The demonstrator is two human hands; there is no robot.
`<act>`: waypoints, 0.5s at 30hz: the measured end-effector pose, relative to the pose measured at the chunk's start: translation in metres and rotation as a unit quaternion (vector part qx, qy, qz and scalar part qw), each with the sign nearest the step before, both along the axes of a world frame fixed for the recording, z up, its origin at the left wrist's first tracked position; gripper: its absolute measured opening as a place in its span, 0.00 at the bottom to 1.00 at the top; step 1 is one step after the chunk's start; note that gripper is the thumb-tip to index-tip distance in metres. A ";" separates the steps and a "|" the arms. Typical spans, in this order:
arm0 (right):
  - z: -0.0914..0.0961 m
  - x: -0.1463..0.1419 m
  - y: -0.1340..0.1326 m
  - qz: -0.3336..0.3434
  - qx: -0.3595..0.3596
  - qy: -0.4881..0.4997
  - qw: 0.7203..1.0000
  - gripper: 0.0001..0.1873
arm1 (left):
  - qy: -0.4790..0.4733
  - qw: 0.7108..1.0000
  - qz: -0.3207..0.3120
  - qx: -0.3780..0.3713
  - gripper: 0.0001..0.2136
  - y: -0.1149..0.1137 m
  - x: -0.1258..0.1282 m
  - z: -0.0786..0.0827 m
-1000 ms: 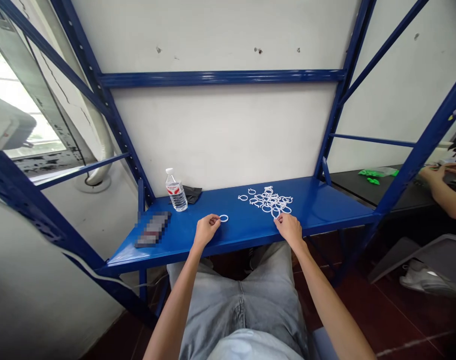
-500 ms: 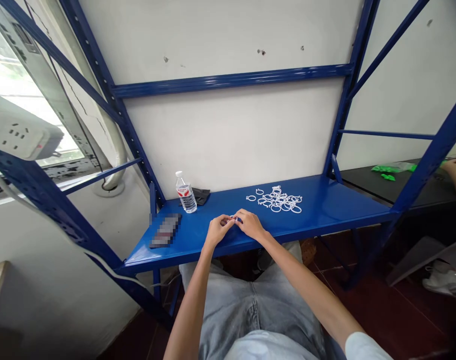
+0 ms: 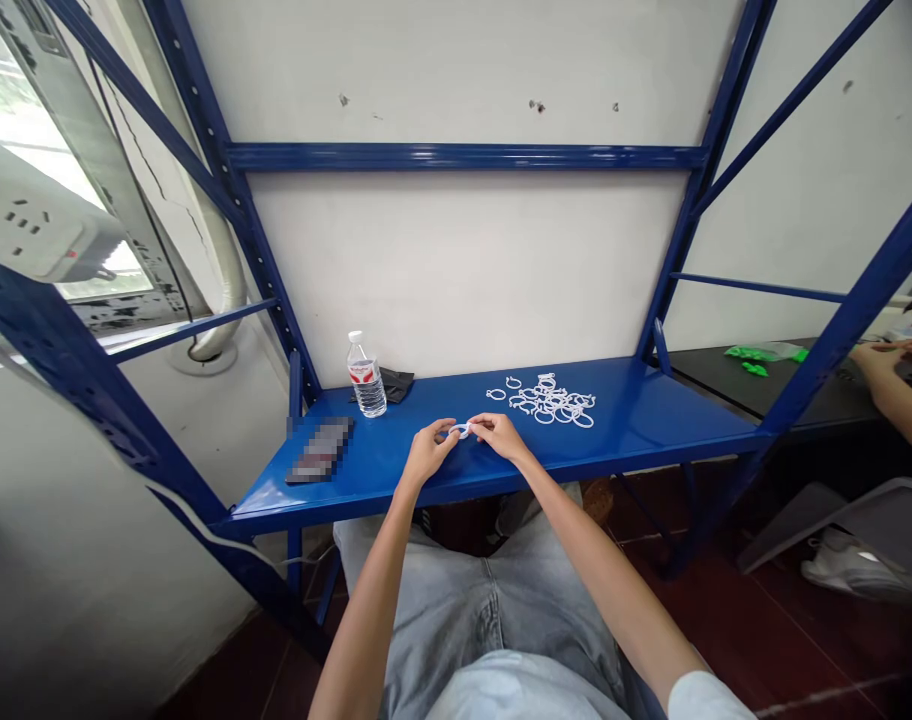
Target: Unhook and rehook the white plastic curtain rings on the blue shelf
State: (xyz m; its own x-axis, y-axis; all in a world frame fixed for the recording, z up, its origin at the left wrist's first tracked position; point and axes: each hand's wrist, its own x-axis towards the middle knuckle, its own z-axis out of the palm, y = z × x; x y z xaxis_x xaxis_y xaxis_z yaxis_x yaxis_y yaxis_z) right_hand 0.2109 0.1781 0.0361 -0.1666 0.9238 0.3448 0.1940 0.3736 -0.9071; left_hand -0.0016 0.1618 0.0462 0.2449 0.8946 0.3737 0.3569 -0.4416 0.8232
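Note:
Between my two hands, just above the front part of the blue tabletop (image 3: 396,470), is a small white plastic ring (image 3: 461,431). My left hand (image 3: 427,449) pinches its left side with thumb and fingertips. On the opposite side, my right hand (image 3: 499,436) grips it the same way. Fine details of the ring are too small to make out. Beyond my right hand lies a loose pile of similar white rings (image 3: 553,402), some with small tabs, and a few rest apart at its left edge.
A water bottle (image 3: 367,376) stands at the back left beside a black pouch (image 3: 396,386). A blurred-out dark phone-like object (image 3: 321,450) lies at the left. Blue frame posts (image 3: 670,215) rise around the table. At right, another person's hands (image 3: 887,365) are over a black table with green pieces (image 3: 756,360).
My hands have drawn slightly apart, and the white ring between them now shows more fully. The view has tilted and shifted a little. More of the other person's hands shows.

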 end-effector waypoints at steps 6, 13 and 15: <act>-0.001 0.002 0.001 -0.002 0.003 -0.004 1.000 0.15 | 0.034 0.999 -0.001 0.006 0.30 0.000 -0.001 0.000; 0.000 0.002 0.000 -0.008 0.006 -0.052 0.999 0.11 | 0.061 0.998 -0.006 0.019 0.25 0.001 -0.001 0.000; 0.001 0.002 -0.001 -0.009 0.005 -0.064 0.998 0.11 | 0.057 0.998 -0.007 0.020 0.23 0.000 0.000 0.001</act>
